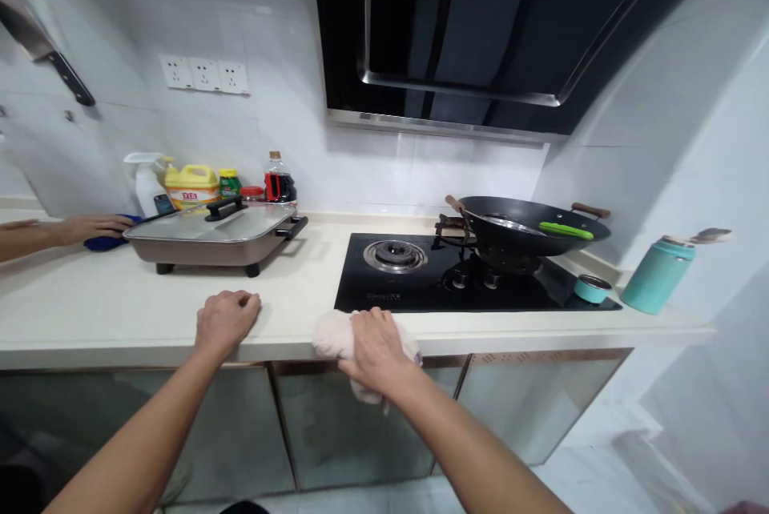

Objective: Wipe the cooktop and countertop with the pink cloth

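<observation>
My right hand (377,346) is closed over a pale pink cloth (334,335), pressing it on the front edge of the white countertop (288,302). Part of the cloth hangs down over the edge, in front of the cabinet doors. Just behind it lies the black glass gas stove (384,290). My left hand (227,320) rests on the counter with its fingers curled in, and nothing shows in it. Beyond that hand stands an electric pan (192,251) with a glass lid.
Another person's hand (90,230) holds a dark blue cloth (108,242) at the left. A wok (510,235) with a green-handled utensil (565,230) sits on the stove. A teal flask (658,278) and its cup (592,288) stand right. Above hangs the range hood (469,34).
</observation>
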### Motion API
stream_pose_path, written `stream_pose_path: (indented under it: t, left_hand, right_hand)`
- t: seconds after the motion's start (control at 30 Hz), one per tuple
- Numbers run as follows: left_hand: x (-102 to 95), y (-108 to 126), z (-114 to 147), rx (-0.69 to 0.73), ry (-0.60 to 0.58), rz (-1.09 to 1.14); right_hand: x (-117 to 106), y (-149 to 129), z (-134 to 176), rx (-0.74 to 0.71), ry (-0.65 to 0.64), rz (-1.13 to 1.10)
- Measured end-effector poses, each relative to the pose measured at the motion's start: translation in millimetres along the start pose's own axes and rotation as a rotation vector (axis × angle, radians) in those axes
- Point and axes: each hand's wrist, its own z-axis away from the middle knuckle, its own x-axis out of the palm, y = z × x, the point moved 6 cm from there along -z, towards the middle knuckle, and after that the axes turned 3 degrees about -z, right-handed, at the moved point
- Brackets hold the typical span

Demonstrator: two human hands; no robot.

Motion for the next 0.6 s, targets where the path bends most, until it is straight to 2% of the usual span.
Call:
stream_pose_path:
  t: [0.2,0.43,0.53,0.6]
  left_hand:
    - [-5.0,4,5,-0.018,0.015,0.011]
    - [-6.2,9,11,-0.008,0.027,0.003]
    - [-5.8,12,12,-0.009,0.036,0.014]
    - [-5.3,13,13,-0.025,0.025,0.032]
  right_hand:
    - [-26,72,42,0.039,-0.025,0.117]
    - [-50,189,106,0.098,-0.006,0.368]
    - [-52,213,118,0.054,-0.03,0.399]
    - [-49,212,116,0.03,-0.036,0.394]
